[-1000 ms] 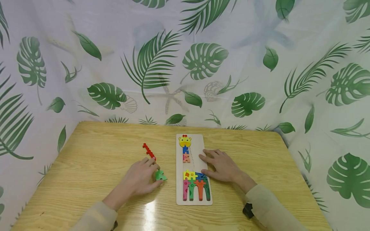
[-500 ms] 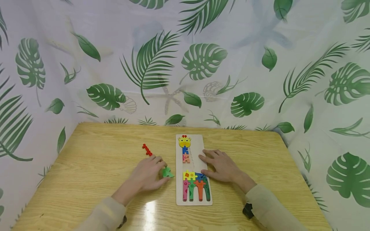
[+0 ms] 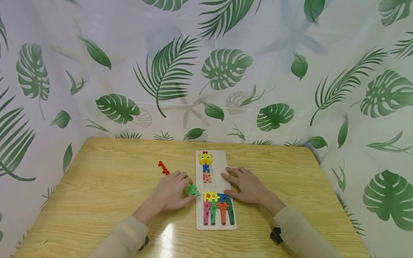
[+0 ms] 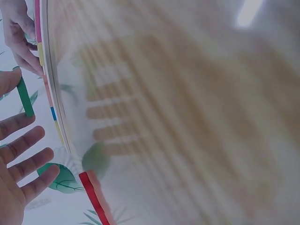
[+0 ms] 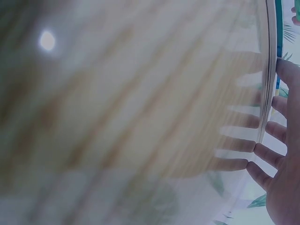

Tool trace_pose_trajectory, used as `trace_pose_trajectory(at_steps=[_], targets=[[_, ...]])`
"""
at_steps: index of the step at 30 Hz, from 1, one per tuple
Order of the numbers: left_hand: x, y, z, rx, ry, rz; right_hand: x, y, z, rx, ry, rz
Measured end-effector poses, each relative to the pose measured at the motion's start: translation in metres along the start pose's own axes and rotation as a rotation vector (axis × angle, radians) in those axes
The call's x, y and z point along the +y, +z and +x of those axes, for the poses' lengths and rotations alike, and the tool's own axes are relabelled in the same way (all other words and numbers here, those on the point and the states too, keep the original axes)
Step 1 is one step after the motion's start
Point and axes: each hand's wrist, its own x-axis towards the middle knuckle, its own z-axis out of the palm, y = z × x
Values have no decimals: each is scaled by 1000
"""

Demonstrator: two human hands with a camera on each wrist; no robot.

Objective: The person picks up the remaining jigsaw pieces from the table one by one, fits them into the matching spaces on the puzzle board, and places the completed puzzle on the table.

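Observation:
My left hand [image 3: 171, 191] pinches a green puzzle piece [image 3: 193, 190] between thumb and index finger, close to the left edge of a pale wooden puzzle board [image 3: 221, 159]. In the left wrist view the green piece [image 4: 25, 96] is seen edge-on, and the other fingers are spread. Set in the board is a giraffe: a yellow head [image 3: 205, 159], blue and pink neck pieces, then a bare gap above the coloured body and leg pieces [image 3: 222, 208]. Spread along the board's right edge, my right hand [image 3: 246, 186] touches it with its fingertips.
A slim red puzzle piece [image 3: 164, 167] lies on the wooden table [image 3: 122, 161] beyond my left hand, which partly covers it. Behind the table hangs a white leaf-patterned cloth [image 3: 180, 71].
My left hand has moved right with the green piece, away from the red piece and up to the board's left edge. My right hand has stayed in place.

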Motion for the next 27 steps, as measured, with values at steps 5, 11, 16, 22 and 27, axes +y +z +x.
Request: trace_pose_trajectory(at_steps=[5,11,16,22,27], targets=[[3,1,7,-7,14,-1,-1,-2,-1,2,3,8],[5,2,17,-36,11,-7,-1,-1,0,-4,8,-1],[8,1,24,-50,22,-31,-1,0,1,2,8,-9],[10,3,33,-74,27,-31,0,1,1,7,7,-10],[11,6,39,-85,23,-34,-1,0,1,16,3,-3]])
